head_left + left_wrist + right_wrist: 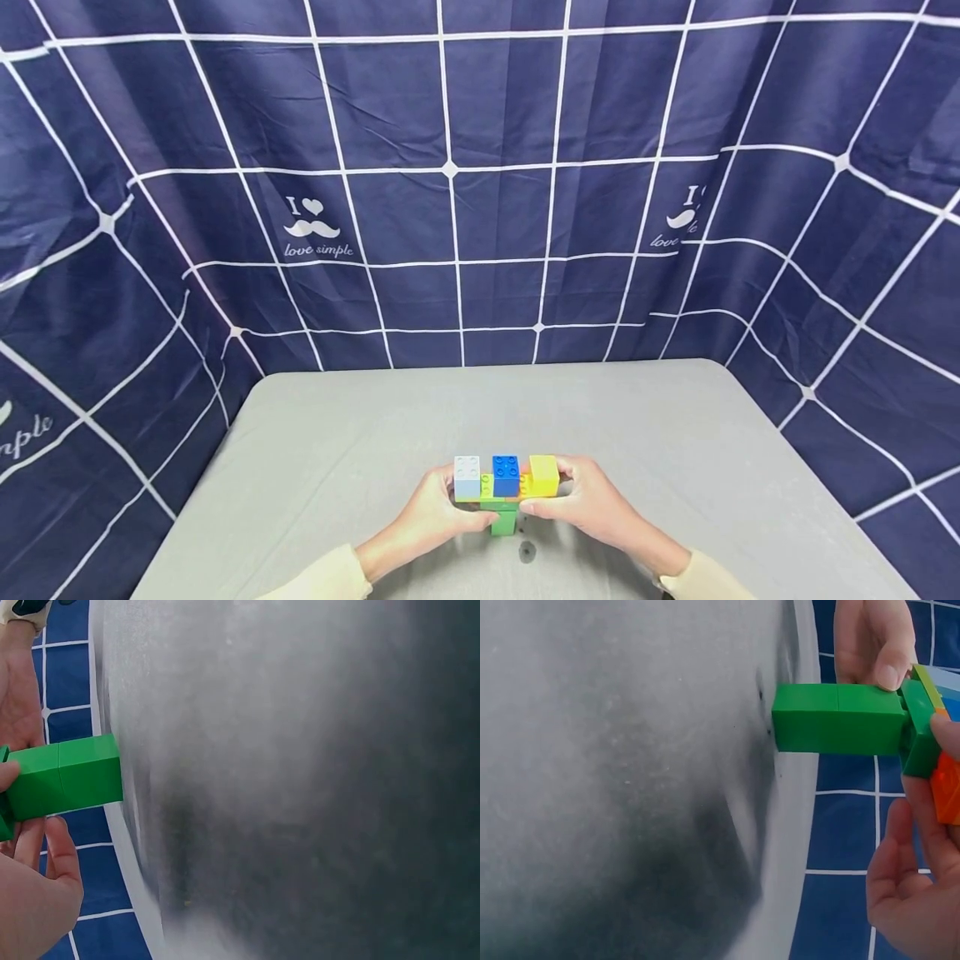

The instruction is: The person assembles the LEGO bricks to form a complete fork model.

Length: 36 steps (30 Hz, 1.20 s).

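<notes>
Both hands grip a built assembly of toy building blocks from its two sides. Along its top sit a pale blue block (467,477), a blue block (506,477) and a yellow block (544,476). Below them runs a thin yellow-green and orange layer (949,796), then a wider green block (921,727) and a column of green blocks (838,718). My left hand (438,506) holds the left end, its thumb across the green column. The right hand (596,506) holds the right end, thumb in front, fingers partly hidden behind. Whether the column touches the table cannot be told.
A grey table (360,433) lies beneath the hands, with a dark round spot (527,551) on its surface close to the column. Dark blue curtains (495,208) with white grid lines hang behind the table and at both sides.
</notes>
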Each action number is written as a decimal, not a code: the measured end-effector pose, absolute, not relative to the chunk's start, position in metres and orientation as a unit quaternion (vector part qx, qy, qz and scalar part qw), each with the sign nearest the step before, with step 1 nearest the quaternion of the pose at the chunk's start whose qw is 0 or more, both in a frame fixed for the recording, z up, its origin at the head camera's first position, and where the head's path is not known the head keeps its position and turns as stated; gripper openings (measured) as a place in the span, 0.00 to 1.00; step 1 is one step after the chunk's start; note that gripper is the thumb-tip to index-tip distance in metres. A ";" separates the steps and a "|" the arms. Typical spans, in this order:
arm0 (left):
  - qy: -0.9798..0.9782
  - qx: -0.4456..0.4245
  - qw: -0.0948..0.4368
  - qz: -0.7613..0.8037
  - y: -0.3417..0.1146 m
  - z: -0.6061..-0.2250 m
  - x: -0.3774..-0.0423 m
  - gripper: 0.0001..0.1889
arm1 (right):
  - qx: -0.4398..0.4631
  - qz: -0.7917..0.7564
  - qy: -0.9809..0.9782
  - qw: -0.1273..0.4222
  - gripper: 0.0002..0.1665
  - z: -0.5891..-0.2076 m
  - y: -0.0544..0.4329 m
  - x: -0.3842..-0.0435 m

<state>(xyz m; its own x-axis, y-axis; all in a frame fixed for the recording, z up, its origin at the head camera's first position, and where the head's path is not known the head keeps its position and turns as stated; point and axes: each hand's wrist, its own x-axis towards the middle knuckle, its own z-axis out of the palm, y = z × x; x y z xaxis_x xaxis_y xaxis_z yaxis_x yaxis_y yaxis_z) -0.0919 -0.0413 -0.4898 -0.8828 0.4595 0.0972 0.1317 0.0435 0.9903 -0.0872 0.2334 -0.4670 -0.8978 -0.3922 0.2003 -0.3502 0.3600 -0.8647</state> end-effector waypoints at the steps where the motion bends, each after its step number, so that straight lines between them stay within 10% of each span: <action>1: 0.712 0.207 0.125 0.659 -0.041 -0.489 -0.092 0.24 | -0.225 -0.519 0.824 0.021 0.18 -0.467 0.234 -0.088; 36: 0.709 0.209 0.119 0.663 -0.040 -0.498 -0.093 0.17 | -0.248 -0.505 0.827 0.007 0.21 -0.467 0.234 -0.088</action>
<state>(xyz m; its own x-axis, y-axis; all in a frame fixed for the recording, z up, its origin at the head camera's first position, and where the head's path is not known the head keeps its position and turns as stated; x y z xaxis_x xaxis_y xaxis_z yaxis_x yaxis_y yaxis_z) -0.0929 -0.0397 -0.4977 -0.8842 0.4546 0.1076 0.1377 0.0334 0.9899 -0.0881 0.2343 -0.4667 -0.8764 -0.4175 0.2399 -0.4042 0.3673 -0.8377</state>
